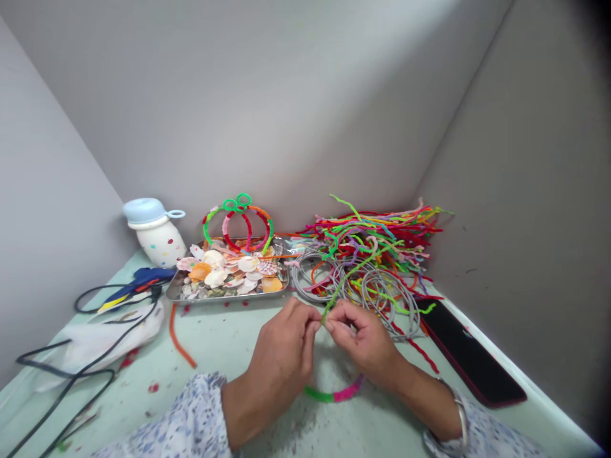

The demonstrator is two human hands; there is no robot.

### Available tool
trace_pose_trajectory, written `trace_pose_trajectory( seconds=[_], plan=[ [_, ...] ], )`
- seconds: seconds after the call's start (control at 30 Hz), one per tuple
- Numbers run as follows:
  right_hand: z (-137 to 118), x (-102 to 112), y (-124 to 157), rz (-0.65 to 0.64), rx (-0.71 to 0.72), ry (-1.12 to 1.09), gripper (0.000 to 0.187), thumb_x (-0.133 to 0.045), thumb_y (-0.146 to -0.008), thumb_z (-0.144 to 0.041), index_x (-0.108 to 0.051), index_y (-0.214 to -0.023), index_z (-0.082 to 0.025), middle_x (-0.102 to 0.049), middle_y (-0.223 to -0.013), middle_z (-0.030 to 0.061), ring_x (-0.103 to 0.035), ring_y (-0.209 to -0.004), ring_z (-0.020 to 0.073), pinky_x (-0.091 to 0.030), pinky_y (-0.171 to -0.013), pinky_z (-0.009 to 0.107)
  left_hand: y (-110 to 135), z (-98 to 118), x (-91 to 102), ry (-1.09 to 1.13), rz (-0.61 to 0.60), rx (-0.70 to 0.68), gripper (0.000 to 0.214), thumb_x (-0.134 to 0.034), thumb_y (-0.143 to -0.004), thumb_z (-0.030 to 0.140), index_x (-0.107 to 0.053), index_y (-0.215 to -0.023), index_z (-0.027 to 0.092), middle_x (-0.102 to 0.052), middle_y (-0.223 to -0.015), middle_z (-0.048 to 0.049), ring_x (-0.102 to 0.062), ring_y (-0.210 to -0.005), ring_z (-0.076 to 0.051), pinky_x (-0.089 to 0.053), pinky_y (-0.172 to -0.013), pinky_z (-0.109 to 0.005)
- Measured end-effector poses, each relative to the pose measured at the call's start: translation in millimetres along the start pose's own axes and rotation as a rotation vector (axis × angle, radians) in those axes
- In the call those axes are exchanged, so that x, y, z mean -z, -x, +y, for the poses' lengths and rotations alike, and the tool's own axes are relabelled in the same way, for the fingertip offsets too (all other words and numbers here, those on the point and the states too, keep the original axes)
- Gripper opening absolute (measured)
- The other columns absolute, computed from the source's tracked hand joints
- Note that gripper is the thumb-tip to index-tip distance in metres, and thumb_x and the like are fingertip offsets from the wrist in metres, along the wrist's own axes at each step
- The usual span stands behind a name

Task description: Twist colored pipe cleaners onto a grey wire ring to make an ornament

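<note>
My left hand [285, 346] and my right hand [365, 334] meet fingertip to fingertip above the table. Pinched between them is a light green pipe cleaner [335, 292], its free end slanting up to the right. Below the hands shows a curved part of a ring [344, 394] wrapped in green, pink and purple; the hands hide its upper part. Whether the pipe cleaner winds around that ring at the fingertips cannot be made out.
Behind lie a metal tray [229, 298] of shells, finished wrapped rings [249, 219], grey wire coils [310, 283] and a pipe cleaner heap [382, 235]. A phone [470, 353] lies right; a white bottle [160, 238], black cable [102, 356] and plastic bag [119, 334] are left.
</note>
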State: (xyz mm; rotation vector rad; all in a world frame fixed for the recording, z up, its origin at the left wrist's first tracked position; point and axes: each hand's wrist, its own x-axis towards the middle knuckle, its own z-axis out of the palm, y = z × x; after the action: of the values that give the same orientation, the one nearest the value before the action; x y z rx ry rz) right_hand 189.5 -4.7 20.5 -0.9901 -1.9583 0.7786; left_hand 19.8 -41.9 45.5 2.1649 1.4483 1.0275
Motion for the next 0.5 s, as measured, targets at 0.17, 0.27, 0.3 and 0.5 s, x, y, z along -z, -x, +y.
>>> trace_pose_trajectory(
  seconds=[0.17, 0.27, 0.3, 0.5],
  plan=[
    [-2.6, 1.9, -1.9, 0.009, 0.032, 0.013, 0.014, -0.052, -0.088, -0.026, -0.058, -0.077, -0.019, -0.052, -0.067, -0.0022, -0.049, -0.062, 0.0123, -0.039, -0.059, 0.024, -0.5, 0.7, 0.9, -0.004, -0.02, 0.023, 0.013, -0.042, -0.091, 0.016, -0.054, -0.092, 0.02, -0.055, -0.088, -0.0033, -0.054, -0.08, -0.017, -0.041, -0.068, -0.028],
    [-3.5, 2.9, -2.5, 0.014, 0.05, 0.004, 0.014, -0.052, -0.088, -0.027, -0.059, -0.078, -0.02, -0.052, -0.067, -0.0022, -0.049, -0.062, 0.0123, -0.039, -0.059, 0.025, -0.5, 0.9, 1.0, -0.008, -0.012, 0.022, 0.015, -0.041, -0.092, 0.016, -0.055, -0.096, 0.021, -0.055, -0.09, -0.0039, -0.054, -0.081, -0.018, -0.041, -0.068, -0.028],
    [-3.4, 3.0, -2.5, 0.013, 0.052, 0.004, 0.014, -0.052, -0.088, -0.027, -0.059, -0.078, -0.02, -0.052, -0.067, -0.0022, -0.049, -0.062, 0.0123, -0.039, -0.059, 0.025, -0.6, 1.0, 1.1, -0.013, -0.013, 0.021, 0.016, -0.041, -0.092, 0.017, -0.056, -0.097, 0.021, -0.055, -0.091, -0.0041, -0.054, -0.081, -0.018, -0.042, -0.068, -0.028],
    [-1.5, 3.2, -1.1, -0.004, 0.054, 0.036, 0.016, -0.051, -0.09, -0.028, -0.058, -0.079, -0.02, -0.052, -0.068, -0.0017, -0.049, -0.063, 0.0126, -0.038, -0.059, 0.025, -2.0, 1.3, 3.7, -0.052, -0.029, -0.014, 0.018, -0.04, -0.092, 0.015, -0.057, -0.093, 0.021, -0.055, -0.09, -0.0044, -0.054, -0.081, -0.018, -0.041, -0.068, -0.028]
  ],
)
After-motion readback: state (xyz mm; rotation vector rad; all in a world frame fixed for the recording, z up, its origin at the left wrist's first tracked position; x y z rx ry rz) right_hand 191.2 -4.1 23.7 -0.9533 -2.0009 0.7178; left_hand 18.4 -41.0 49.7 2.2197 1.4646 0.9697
